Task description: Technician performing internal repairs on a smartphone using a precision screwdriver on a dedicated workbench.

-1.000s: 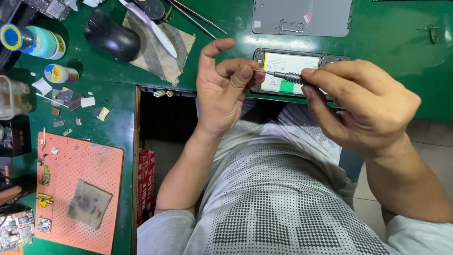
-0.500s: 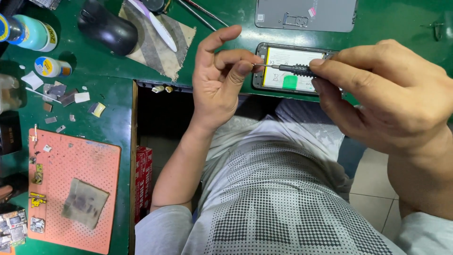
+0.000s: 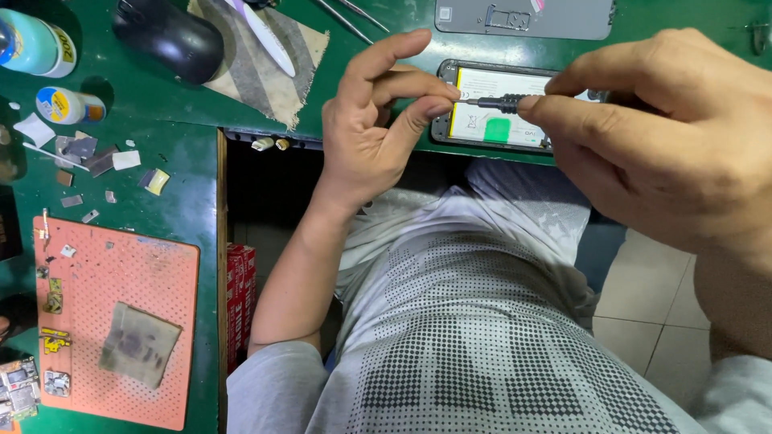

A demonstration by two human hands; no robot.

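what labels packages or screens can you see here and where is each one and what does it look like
Battery label: inside the opened phone at the desk edge, under both hands; white rectangle with a green patch.
Round tub: left on the green desk; yellow and blue lid label.
Bottle: top left corner; pale blue-green with a yellow band.
Red box: below the desk edge; standing upright.

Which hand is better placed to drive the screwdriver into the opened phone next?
Right, probably. The right hand already pinches the small screwdriver by its grip over the opened phone, while the left hand only pinches at its tip.
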